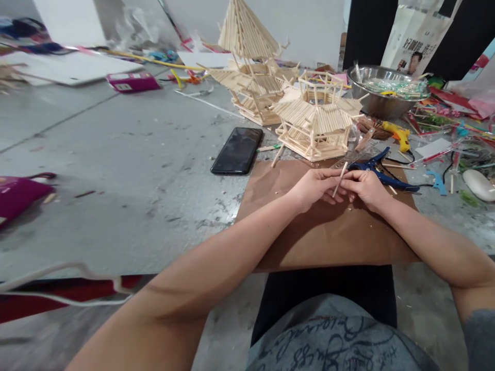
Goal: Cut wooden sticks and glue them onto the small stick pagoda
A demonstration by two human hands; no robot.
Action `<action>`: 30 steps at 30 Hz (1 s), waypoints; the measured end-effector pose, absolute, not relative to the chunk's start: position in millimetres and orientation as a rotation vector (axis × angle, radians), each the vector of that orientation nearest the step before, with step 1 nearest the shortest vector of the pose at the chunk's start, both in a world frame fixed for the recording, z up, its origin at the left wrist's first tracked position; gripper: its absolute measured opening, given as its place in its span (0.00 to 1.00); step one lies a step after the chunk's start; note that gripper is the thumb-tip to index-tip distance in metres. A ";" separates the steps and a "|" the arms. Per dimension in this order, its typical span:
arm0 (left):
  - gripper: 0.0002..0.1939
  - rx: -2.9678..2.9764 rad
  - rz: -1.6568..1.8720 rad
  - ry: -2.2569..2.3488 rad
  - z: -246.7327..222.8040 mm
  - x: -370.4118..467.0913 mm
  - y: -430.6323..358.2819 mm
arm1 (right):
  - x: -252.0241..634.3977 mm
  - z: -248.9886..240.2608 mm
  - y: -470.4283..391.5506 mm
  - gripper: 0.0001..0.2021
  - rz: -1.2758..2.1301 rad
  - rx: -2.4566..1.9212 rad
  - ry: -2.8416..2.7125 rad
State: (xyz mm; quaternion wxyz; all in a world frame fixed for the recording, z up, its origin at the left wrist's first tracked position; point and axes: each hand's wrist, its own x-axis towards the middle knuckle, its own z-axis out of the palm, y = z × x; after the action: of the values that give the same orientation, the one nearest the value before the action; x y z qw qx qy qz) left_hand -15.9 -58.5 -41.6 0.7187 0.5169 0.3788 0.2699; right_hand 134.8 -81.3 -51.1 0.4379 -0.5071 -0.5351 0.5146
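Above a sheet of brown paper, my two hands meet at a short wooden stick, which stands tilted between them. The fingers of my left hand are closed on the stick. My right hand is closed in a pinch against it from the other side; its fingertips are partly hidden. Just beyond my hands stands a small hexagonal pavilion model made of wooden sticks. Blue-handled pliers or cutters lie close to my right hand.
A black phone lies left of the paper. Behind are a taller stick tower and a metal bowl of wrapped items. At right are a yellow glue gun, a white mouse and scattered scraps. Purple packs sit at left.
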 end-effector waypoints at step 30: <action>0.22 1.337 0.559 0.824 -46.9 -12.6 -52.7 | 143.7 -55.1 -75.2 0.16 1.121 -1.332 -1.589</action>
State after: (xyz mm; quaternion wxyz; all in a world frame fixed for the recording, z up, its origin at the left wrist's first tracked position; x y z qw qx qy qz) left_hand -12.6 -52.7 -46.9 0.6721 0.5939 0.3659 0.2483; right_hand 143.7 -75.2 -55.1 0.3822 -0.5221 -0.6230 0.4395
